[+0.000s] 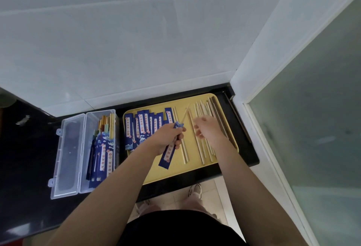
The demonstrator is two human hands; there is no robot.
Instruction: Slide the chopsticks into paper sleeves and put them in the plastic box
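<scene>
My left hand [168, 138] grips a blue paper sleeve [167, 155] over the yellow tray [175, 171], its lower end pointing toward me. A thin chopstick [185, 115] sticks out of the sleeve's upper end. My right hand [208, 128] hovers blurred over the loose bare chopsticks [203, 154] on the tray's right side, fingers loosely bent; whether it holds one I cannot tell. A fan of blue sleeves [145, 126] lies on the tray's left part. The clear plastic box [101, 148] left of the tray holds several sleeved chopsticks.
The box's lid [67, 156] lies open flat to its left on the black counter [25, 158]. A white tiled wall rises behind, and a white frame with frosted glass [312, 128] stands at the right. My shoe [195, 190] shows on the floor below.
</scene>
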